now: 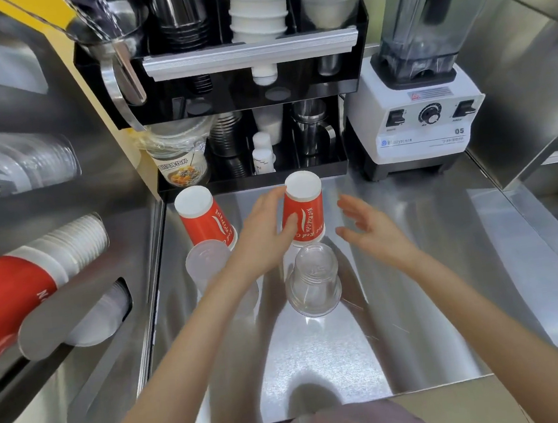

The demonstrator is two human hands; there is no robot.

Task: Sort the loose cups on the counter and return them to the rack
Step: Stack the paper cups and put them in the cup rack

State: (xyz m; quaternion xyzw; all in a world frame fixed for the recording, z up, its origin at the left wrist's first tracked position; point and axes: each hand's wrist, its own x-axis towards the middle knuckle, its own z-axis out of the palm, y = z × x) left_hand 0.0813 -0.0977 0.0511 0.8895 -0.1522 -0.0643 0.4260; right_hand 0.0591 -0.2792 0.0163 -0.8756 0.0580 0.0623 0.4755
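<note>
Two red paper cups stand upside down on the steel counter (320, 351). My left hand (266, 233) grips the right-hand red cup (304, 205) by its side. The other red cup (204, 219) stands apart to the left. My right hand (368, 226) hovers open just right of the held cup, not touching it. A clear plastic cup (314, 280) stands inverted in front of the held cup. A frosted plastic cup (207, 263) lies partly behind my left forearm. The cup rack (34, 316) on the left wall holds a stack of red cups (4, 302).
A black shelf unit (240, 53) at the back holds stacked cups and steel jugs. A white blender (415, 111) stands at the back right. A printed cup with lids (181, 163) sits at the back left. Steel walls close in both sides.
</note>
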